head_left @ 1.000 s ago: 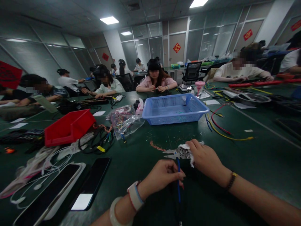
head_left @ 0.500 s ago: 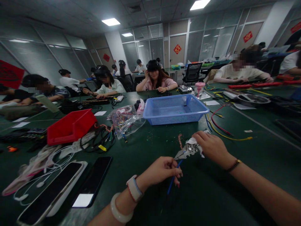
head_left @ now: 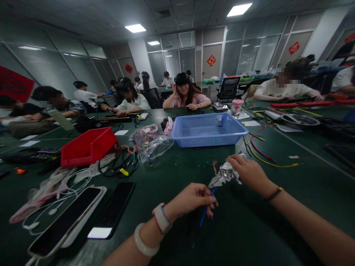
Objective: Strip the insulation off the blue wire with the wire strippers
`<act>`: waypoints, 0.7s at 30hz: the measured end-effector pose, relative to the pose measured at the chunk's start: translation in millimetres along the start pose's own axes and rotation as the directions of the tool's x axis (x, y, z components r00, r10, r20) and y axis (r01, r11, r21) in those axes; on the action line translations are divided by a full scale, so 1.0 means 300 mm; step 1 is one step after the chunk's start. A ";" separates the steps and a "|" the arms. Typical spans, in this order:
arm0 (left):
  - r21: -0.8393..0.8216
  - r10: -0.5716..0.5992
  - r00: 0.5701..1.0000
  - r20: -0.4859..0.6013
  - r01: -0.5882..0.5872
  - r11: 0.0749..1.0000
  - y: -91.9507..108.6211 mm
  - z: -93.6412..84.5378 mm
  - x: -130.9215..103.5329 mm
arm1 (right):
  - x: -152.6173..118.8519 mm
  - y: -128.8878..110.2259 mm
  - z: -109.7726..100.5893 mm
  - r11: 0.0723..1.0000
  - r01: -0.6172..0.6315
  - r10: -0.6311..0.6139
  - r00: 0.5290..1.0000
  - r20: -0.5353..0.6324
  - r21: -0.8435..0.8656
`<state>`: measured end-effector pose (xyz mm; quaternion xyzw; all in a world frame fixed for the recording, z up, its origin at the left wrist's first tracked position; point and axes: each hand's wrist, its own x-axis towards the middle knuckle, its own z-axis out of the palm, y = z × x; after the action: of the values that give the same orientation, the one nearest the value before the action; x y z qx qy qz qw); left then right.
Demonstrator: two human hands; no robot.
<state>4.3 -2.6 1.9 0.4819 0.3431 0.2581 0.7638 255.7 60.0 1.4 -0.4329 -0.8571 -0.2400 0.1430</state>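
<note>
Since a second ago, both hands have risen slightly off the table and the stripper has tilted from level to nose-down, its tip now at the top of the blue wire; half a second ago the pose was almost the same. Left to right: two phones [head_left: 91, 214] lie face-up at the near left edge, just beside a tangle of white earphones [head_left: 59, 192]. Red bin [head_left: 88, 147] sits behind them, with black cables [head_left: 119, 164] at its right side. Clear bag [head_left: 151, 140] of coloured wire lies between the bin and the blue basket [head_left: 208, 129], which stands mid-table. Left hand [head_left: 191, 201], wrist bearing a watch and a pale bangle, pinches the blue wire [head_left: 205, 214] between thumb and fingertips; the wire slants down and left from the tool. Stripper [head_left: 222, 175], metal with a white wrap on the handles, is clamped in the right hand [head_left: 249, 173], fingers closed round it; whether its jaws bite the wire cannot be told. The two hands sit near each other, not touching. Red and yellow leads [head_left: 263, 157] curve over the green table [head_left: 305, 192] further right. Other people sit along the far side, well apart from the hands.
</note>
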 end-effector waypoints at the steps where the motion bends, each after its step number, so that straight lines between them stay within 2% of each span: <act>1: -0.009 0.002 1.000 -0.006 -0.002 1.000 -0.001 0.001 0.000 | -0.001 -0.014 -0.001 0.999 -0.028 0.028 0.999 0.021 0.015; 6: -0.026 0.043 0.996 -0.075 -0.045 0.999 -0.009 0.006 0.004 | -0.009 -0.076 -0.023 0.986 -0.152 0.148 0.987 0.059 0.073; 11: -0.006 0.062 0.991 -0.120 -0.064 0.998 -0.011 0.014 0.006 | -0.018 -0.123 -0.038 0.973 -0.194 0.187 0.980 0.067 0.122; 21: -0.034 0.062 0.998 -0.021 -0.063 0.997 -0.019 0.009 -0.005 | -0.020 -0.146 -0.033 0.978 -0.166 0.155 0.984 0.090 0.125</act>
<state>5.8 -7.6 -2.1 0.4763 0.3308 0.2925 0.7603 224.1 28.3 -5.4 -0.4994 -0.8384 -0.1530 0.1558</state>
